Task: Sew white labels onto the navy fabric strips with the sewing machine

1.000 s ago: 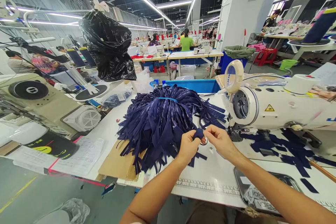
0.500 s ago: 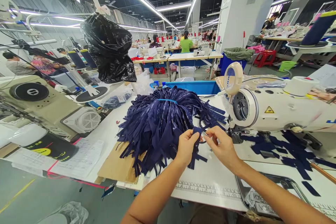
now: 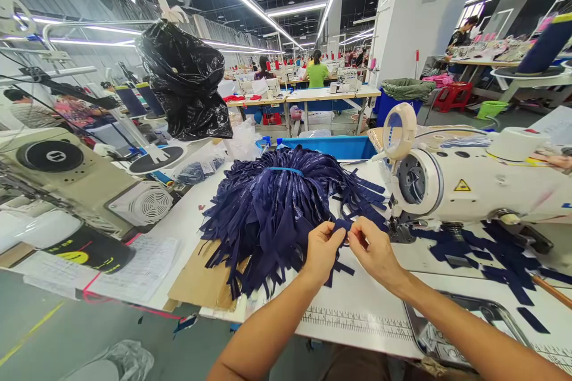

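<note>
A large bundle of navy fabric strips (image 3: pixel 277 208), tied with a blue band (image 3: pixel 286 171), lies on the white table. At its right front edge, my left hand (image 3: pixel 322 250) pinches a navy fabric piece (image 3: pixel 342 224) between thumb and fingers. My right hand (image 3: pixel 373 250) is closed on the right side of that same piece, its fingertips close to the left ones. Whatever small item may be between the right fingertips is hidden.
A white sewing machine (image 3: pixel 482 184) stands at right, with loose navy pieces (image 3: pixel 509 262) by it. A metal tray (image 3: pixel 496 315) lies near the front edge. Cardboard (image 3: pixel 192 286) and papers (image 3: pixel 147 265) are at left. A black bag (image 3: pixel 183 83) hangs above.
My right hand has moved slightly left, and its fingertips have closed in on the fabric piece beside the left fingertips. My left hand has shifted slightly right.
</note>
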